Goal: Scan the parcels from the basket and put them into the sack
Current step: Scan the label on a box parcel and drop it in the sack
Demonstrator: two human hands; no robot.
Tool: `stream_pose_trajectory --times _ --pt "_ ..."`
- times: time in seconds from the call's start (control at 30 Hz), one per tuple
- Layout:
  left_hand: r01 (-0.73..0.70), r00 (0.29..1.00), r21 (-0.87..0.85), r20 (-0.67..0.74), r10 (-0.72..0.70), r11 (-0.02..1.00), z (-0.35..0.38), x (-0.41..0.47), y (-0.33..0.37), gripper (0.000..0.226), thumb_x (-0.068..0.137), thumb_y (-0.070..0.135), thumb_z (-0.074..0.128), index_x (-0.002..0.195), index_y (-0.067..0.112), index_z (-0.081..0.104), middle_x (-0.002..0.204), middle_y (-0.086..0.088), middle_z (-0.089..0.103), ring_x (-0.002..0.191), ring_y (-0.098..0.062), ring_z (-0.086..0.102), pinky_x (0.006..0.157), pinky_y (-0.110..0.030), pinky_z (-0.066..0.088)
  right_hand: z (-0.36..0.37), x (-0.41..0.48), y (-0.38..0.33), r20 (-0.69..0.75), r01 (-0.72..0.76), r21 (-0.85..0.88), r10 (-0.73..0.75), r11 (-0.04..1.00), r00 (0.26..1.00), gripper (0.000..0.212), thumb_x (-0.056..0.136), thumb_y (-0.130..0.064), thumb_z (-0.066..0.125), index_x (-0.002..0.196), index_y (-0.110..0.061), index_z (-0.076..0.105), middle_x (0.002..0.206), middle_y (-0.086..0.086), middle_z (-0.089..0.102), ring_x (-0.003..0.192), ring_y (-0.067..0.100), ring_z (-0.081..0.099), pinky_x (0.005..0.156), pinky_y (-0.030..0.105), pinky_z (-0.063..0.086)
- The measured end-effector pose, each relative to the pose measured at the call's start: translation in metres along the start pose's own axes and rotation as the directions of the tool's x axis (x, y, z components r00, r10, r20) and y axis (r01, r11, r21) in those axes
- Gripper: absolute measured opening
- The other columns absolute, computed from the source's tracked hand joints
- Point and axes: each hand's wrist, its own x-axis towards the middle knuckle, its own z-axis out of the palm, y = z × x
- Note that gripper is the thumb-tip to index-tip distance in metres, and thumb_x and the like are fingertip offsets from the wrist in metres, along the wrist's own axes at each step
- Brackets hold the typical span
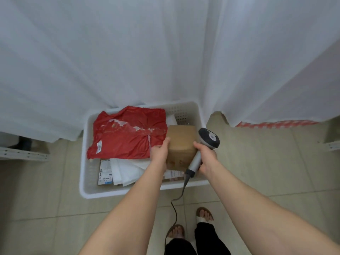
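The fingers point(166, 142) of the left hand point(159, 153) clasp the left side of a brown cardboard box point(181, 142). The right hand point(207, 159) curls round the grey handle of a barcode scanner point(209, 138), one fingertip touching the box's right edge. The box is over the right part of the white basket point(86, 181); whether it is lifted clear of the parcels beneath cannot be told. Beside it lie a red mailer bag point(127, 133), a white soft parcel point(127, 170) and a labelled flat parcel point(104, 174). The basket stands on the tiled floor point(266, 172).
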Motion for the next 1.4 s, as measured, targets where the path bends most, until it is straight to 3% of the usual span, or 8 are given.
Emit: stream_pose_trajectory --times 0.2,0.33,0.5,0.83,0.97,1.1,1.2,1.4 --pt "0.068 0.992 -0.205 0.119 -0.044 0.976 -0.056 -0.102 0.072 0.049 0.080 0.041 0.069 0.116 0.011 0.056 0.097 -0.009 0.065 0.082 -0.022 0.060 0.064 -0.030 0.049 0.036 -0.113 -0.062 0.107 0.105 -0.086 -0.096 0.991 0.990 0.042 0.080 -0.018 0.077 0.118 -0.005 0.064 0.114 0.019 0.068 0.104 0.037 0.064 0.094 0.055 0.051" --pt "0.103 0.958 -0.366 0.286 0.006 0.925 -0.104 -0.162 0.131 0.047 0.083 0.044 0.064 0.120 0.018 0.056 0.110 -0.013 0.066 0.097 -0.032 0.063 0.074 -0.044 0.052 0.061 -0.192 -0.087 0.181 0.177 -0.004 -0.173 0.984 0.968 0.054 0.074 -0.020 0.084 0.120 -0.005 0.062 0.115 0.017 0.068 0.105 0.036 0.065 0.095 0.054 0.051" --pt "-0.017 0.951 -0.332 0.285 0.117 0.943 -0.162 -0.219 0.184 0.057 0.082 0.046 0.064 0.131 0.019 0.050 0.123 -0.013 0.062 0.108 -0.034 0.061 0.073 -0.045 0.053 0.086 -0.274 -0.102 0.316 0.208 0.083 -0.223 0.975 0.922 0.044 0.078 -0.008 0.078 0.119 0.001 0.065 0.113 0.023 0.068 0.105 0.038 0.066 0.091 0.054 0.053" --pt "-0.091 0.914 -0.351 0.343 0.218 0.932 -0.223 -0.306 0.213 0.048 0.081 0.060 0.055 0.104 0.019 0.063 0.089 -0.009 0.075 0.077 -0.024 0.071 0.065 -0.034 0.050 0.089 -0.374 -0.123 0.456 0.344 0.009 -0.310 0.939 0.834 0.030 0.078 -0.006 0.077 0.107 -0.001 0.069 0.108 0.022 0.069 0.102 0.039 0.065 0.095 0.056 0.050" --pt "-0.155 0.944 -0.351 0.224 0.244 0.923 -0.226 -0.341 0.217 0.056 0.076 0.057 0.064 0.114 0.017 0.058 0.108 -0.010 0.068 0.099 -0.025 0.063 0.087 -0.040 0.052 0.079 -0.402 -0.128 0.511 0.382 0.028 -0.341 0.924 0.789 0.008 0.082 -0.006 0.073 0.086 -0.009 0.067 0.084 0.012 0.069 0.075 0.029 0.065 0.073 0.044 0.056" --pt "-0.205 0.942 -0.299 0.198 0.271 0.932 -0.228 -0.368 0.218 0.058 0.072 0.058 0.067 0.114 0.018 0.059 0.101 -0.007 0.065 0.089 -0.018 0.060 0.064 -0.030 0.047 0.070 -0.424 -0.139 0.519 0.400 0.022 -0.353 0.916 0.779 0.007 0.086 -0.006 0.067 0.082 -0.010 0.063 0.079 0.011 0.065 0.072 0.026 0.061 0.078 0.045 0.053" --pt "-0.325 0.922 -0.238 0.135 0.362 0.915 -0.226 -0.382 0.223 0.063 0.073 0.052 0.068 0.124 0.017 0.054 0.103 -0.005 0.065 0.090 -0.019 0.058 0.074 -0.033 0.041 0.062 -0.432 -0.145 0.519 0.410 -0.007 -0.347 0.912 0.781 0.005 0.088 -0.009 0.067 0.092 -0.008 0.064 0.086 0.011 0.064 0.071 0.024 0.059 0.069 0.038 0.050" --pt "-0.584 0.802 -0.088 0.088 0.590 0.807 -0.246 -0.404 0.239 0.105 0.055 0.030 0.081 0.144 0.032 0.024 0.137 -0.009 0.041 0.116 -0.031 0.053 0.087 -0.045 0.054 0.050 -0.446 -0.157 0.556 0.267 0.029 -0.237 0.963 0.797 0.037 0.090 -0.039 0.067 0.117 -0.016 0.054 0.112 0.010 0.062 0.106 0.030 0.062 0.090 0.052 0.049"
